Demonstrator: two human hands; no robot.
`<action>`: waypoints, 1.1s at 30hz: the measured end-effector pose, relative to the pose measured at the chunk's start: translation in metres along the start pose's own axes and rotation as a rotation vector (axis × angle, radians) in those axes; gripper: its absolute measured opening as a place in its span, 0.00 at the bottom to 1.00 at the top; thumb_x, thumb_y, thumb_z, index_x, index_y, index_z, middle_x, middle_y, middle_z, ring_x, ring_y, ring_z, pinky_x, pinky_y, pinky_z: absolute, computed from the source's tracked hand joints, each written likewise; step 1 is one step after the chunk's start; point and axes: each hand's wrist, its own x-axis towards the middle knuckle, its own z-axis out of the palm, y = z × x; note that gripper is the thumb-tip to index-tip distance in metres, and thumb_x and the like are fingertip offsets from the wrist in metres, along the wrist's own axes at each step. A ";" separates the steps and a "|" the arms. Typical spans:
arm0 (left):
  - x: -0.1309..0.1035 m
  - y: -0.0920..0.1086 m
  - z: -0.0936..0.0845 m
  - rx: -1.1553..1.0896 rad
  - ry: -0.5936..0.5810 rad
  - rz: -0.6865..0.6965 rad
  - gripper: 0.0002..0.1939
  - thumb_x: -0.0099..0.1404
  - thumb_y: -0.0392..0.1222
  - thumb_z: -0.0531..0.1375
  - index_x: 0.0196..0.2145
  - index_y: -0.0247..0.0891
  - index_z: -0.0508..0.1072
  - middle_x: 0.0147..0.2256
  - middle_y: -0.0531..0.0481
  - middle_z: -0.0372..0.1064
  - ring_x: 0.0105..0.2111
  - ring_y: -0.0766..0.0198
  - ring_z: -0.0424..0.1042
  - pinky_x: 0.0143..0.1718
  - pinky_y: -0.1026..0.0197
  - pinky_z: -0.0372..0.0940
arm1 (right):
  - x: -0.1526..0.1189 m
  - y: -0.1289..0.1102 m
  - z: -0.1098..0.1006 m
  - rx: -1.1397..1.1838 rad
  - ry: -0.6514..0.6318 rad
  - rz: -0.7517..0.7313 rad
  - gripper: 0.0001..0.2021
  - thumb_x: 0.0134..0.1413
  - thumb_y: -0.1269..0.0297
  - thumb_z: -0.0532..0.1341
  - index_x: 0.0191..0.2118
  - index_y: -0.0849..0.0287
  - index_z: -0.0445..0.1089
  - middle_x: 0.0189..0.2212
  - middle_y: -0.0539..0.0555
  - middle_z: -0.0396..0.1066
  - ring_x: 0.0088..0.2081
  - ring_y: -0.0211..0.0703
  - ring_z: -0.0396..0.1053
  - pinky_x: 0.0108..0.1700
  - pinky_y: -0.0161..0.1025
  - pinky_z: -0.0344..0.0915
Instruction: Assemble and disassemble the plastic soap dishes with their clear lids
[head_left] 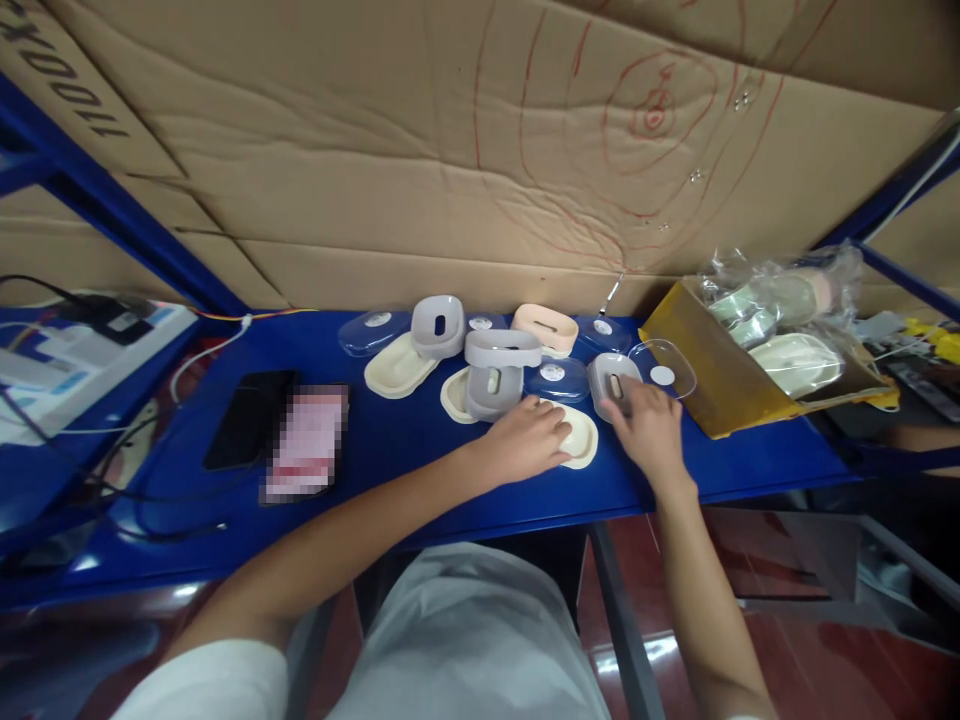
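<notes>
My left hand (525,440) lies over the left part of a shallow cream tray (581,440), its fingers curled onto it. To its right, my right hand (651,420) grips a grey plastic case (609,372) with a slot in its middle, the thumb on the near side. Just behind that hand is a clear lid (667,362) with a round white sticker. Beyond my left hand, one grey case (495,395) rests on another cream tray (456,398), with a grey ring-shaped case (502,348) behind it. My right fingertips are partly hidden.
Further back lie a grey case (437,328), a peach case (545,325), a cream tray (401,368) and a clear lid (367,335). An open carton (690,370) with wrapped pieces stands right. Phones (307,440) and cables lie left. Cardboard (375,150) walls the back.
</notes>
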 end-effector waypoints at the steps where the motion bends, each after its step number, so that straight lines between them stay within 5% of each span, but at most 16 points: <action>1: 0.000 0.004 0.002 -0.005 -0.008 0.005 0.15 0.75 0.51 0.65 0.48 0.36 0.79 0.46 0.42 0.78 0.48 0.50 0.77 0.51 0.52 0.64 | 0.001 -0.007 0.005 0.003 -0.044 -0.044 0.26 0.75 0.48 0.53 0.65 0.60 0.70 0.59 0.69 0.77 0.59 0.65 0.72 0.61 0.59 0.60; 7: -0.012 0.006 0.005 -0.013 -0.007 0.032 0.29 0.69 0.61 0.69 0.55 0.34 0.76 0.51 0.40 0.76 0.51 0.46 0.76 0.55 0.50 0.64 | 0.001 -0.009 0.020 0.025 -0.069 -0.034 0.26 0.77 0.51 0.50 0.67 0.62 0.67 0.60 0.71 0.76 0.62 0.66 0.70 0.64 0.64 0.55; 13: -0.022 0.011 0.013 0.003 0.030 0.031 0.22 0.74 0.48 0.66 0.60 0.35 0.72 0.54 0.39 0.73 0.55 0.47 0.73 0.57 0.51 0.64 | 0.014 0.015 0.015 0.149 0.019 0.050 0.28 0.78 0.48 0.47 0.66 0.63 0.69 0.58 0.71 0.77 0.59 0.62 0.72 0.60 0.57 0.62; 18: -0.023 0.012 0.016 0.018 0.061 0.023 0.20 0.76 0.48 0.65 0.58 0.35 0.73 0.54 0.39 0.73 0.55 0.48 0.73 0.57 0.50 0.64 | 0.060 0.034 0.012 0.014 0.007 -0.160 0.22 0.77 0.55 0.52 0.66 0.57 0.69 0.62 0.65 0.76 0.65 0.60 0.67 0.68 0.62 0.52; 22: -0.023 0.013 0.019 0.054 0.075 0.052 0.19 0.77 0.44 0.63 0.60 0.33 0.73 0.53 0.39 0.74 0.54 0.47 0.73 0.55 0.48 0.64 | 0.082 0.034 0.019 -0.003 0.019 -0.150 0.19 0.74 0.63 0.54 0.62 0.56 0.74 0.64 0.64 0.74 0.67 0.62 0.65 0.67 0.63 0.53; 27: -0.024 0.014 0.023 0.063 0.095 0.097 0.07 0.78 0.38 0.59 0.47 0.36 0.78 0.55 0.40 0.75 0.53 0.49 0.73 0.55 0.48 0.64 | 0.038 0.007 0.015 0.185 0.062 -0.234 0.18 0.75 0.65 0.52 0.62 0.52 0.73 0.64 0.59 0.75 0.67 0.57 0.67 0.66 0.57 0.57; 33: -0.024 0.012 0.025 0.026 0.122 0.098 0.08 0.77 0.34 0.59 0.45 0.38 0.79 0.51 0.43 0.77 0.54 0.53 0.73 0.56 0.51 0.64 | -0.049 -0.033 0.002 0.296 -0.092 -0.297 0.17 0.77 0.63 0.55 0.64 0.50 0.72 0.64 0.57 0.75 0.66 0.54 0.69 0.66 0.55 0.59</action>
